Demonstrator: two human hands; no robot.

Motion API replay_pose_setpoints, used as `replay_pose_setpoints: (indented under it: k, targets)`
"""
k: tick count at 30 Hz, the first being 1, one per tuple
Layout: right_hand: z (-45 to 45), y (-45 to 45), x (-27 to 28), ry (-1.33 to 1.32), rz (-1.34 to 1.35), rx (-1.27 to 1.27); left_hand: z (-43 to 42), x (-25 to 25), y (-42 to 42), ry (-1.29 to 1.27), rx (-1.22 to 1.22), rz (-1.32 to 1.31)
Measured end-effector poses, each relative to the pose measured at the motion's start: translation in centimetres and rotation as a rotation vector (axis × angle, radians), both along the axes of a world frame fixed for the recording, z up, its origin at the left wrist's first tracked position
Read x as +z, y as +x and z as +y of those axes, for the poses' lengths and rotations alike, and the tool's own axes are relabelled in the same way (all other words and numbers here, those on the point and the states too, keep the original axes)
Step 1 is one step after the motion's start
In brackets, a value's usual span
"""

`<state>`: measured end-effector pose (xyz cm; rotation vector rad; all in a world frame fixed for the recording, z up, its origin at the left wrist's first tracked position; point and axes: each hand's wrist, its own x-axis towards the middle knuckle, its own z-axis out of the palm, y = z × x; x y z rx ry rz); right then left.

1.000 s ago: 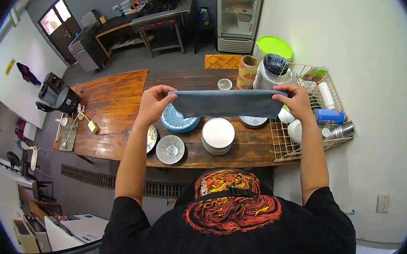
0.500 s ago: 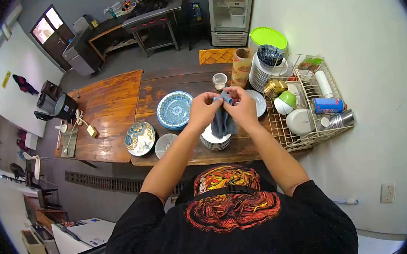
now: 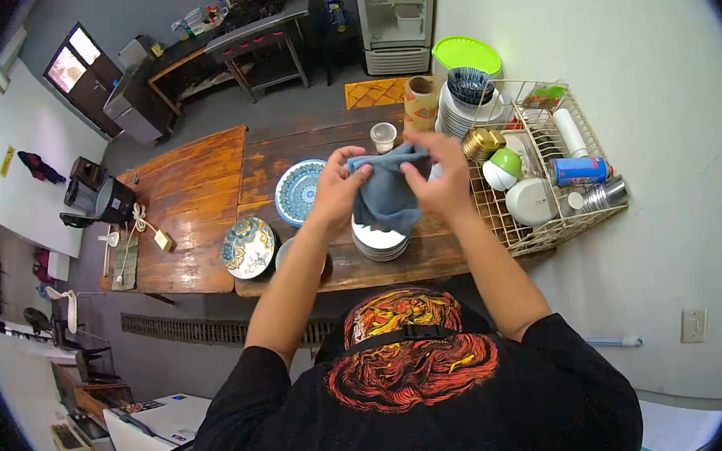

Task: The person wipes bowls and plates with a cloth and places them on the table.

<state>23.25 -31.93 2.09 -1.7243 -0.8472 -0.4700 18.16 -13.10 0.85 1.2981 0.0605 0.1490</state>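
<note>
A blue-grey cloth (image 3: 387,190) hangs between my two hands, above a stack of white plates (image 3: 380,243). My left hand (image 3: 340,186) pinches the cloth's upper left edge. At its upper right side, my right hand (image 3: 440,171) grips the same cloth, thumb in front. Left of the cloth sits a blue patterned bowl (image 3: 303,193), partly covered by my left hand. Nearer the table's front edge is a floral patterned bowl (image 3: 249,247). A clear glass bowl (image 3: 302,255) beside it is mostly hidden by my left forearm.
On the right stands a wire dish rack (image 3: 542,233) with bowls, cups and a blue can (image 3: 580,170). Behind it are stacked plates (image 3: 454,116) with dark bowls on top, a patterned paper roll (image 3: 419,104) and a lidded plastic cup (image 3: 383,137). A black pot (image 3: 114,199) is far left.
The cloth, bunched between my fingers before, is now spread wider. My hands have moved apart, and the view has shifted slightly.
</note>
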Motion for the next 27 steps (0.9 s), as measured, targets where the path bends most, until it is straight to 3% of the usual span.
replay_pose_setpoints:
  k: [2, 4, 7, 12, 13, 17, 23, 27]
  targets:
    - [-0.4, 0.5, 1.5, 0.104, 0.100, -0.175, 1.4, 0.6, -0.4, -0.099, -0.165, 0.005]
    - [-1.7, 1.6, 0.3, 0.031, 0.577, 0.297, 2.4, 1.0, -0.8, -0.101, -0.188, -0.013]
    - [-2.2, 3.0, -0.7, -0.021, 0.709, 0.450, 3.7, 1.8, -0.6, -0.096, -0.267, -0.093]
    - [-2.6, 3.6, 0.6, 0.072, 0.861, 0.352, 5.0, 1.8, -1.2, -0.066, -0.189, -0.131]
    - [-2.5, 3.4, 0.7, 0.071, 0.863, 0.354, 5.2, 1.8, -1.3, -0.058, -0.172, -0.141]
    - [-0.5, 2.2, 1.3, -0.021, 0.420, 0.554, 6.0, 2.5, -1.4, -0.022, -0.101, -0.202]
    - [1.7, -1.0, 1.6, 0.360, 0.408, 0.525, 6.6, 4.8, -2.5, -0.039, -0.101, -0.166]
    - [0.3, 1.2, -1.8, -0.081, 0.764, 0.639, 7.2, 5.6, -3.0, -0.325, -0.153, -0.047]
